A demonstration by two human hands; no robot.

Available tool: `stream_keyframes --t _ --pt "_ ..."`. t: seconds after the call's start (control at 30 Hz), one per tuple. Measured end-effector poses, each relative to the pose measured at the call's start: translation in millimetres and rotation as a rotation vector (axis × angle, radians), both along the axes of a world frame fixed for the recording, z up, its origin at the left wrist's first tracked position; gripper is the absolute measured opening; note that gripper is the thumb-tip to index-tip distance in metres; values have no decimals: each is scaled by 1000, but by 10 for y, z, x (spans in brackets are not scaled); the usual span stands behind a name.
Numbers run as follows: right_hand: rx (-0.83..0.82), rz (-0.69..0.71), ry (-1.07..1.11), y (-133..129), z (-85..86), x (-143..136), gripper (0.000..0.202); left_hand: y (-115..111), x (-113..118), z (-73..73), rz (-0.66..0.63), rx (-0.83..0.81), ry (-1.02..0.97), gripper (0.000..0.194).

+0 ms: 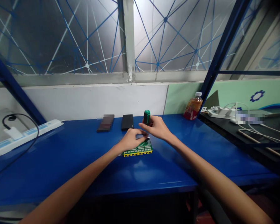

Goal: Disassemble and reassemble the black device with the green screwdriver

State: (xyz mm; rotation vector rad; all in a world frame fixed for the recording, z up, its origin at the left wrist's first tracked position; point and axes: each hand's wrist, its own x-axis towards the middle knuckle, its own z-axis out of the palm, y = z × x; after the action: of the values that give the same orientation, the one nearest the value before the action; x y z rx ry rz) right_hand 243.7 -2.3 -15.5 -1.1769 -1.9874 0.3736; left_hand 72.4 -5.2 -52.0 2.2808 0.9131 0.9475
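A green circuit board point(140, 147) with a yellow strip of connectors along its front edge lies on the blue table point(140, 174). My left hand point(130, 139) rests over the back left part of the board, its thumb and fingers reaching toward the screwdriver's lower end. The green-handled screwdriver point(147, 116) stands upright above the board's back edge, and my right hand point(156, 126) is closed around its handle. My hands hide the tip of the screwdriver and part of the board.
Two dark flat objects, one at left point(105, 123) and a black one point(127, 122), lie behind the board. A bottle point(193, 107) stands at back right. A white power strip point(28, 137) with a black cable is at left; cables and chargers crowd a black surface point(228, 133) at right.
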Motion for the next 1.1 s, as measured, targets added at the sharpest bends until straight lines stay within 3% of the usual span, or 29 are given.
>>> stream_keyframes --t 0.27,0.6,0.83,1.1 --pt "31 27 79 -20 38 23 25 23 -27 38 -19 -170 -82 16" --pt "23 8 23 -16 31 7 23 45 -46 2 -66 -160 -29 16" --pt "20 -19 -8 -42 53 7 26 28 -41 40 -29 -144 -11 16" --pt "61 -42 -51 -66 70 -22 34 70 -46 -53 -12 -121 -21 18"
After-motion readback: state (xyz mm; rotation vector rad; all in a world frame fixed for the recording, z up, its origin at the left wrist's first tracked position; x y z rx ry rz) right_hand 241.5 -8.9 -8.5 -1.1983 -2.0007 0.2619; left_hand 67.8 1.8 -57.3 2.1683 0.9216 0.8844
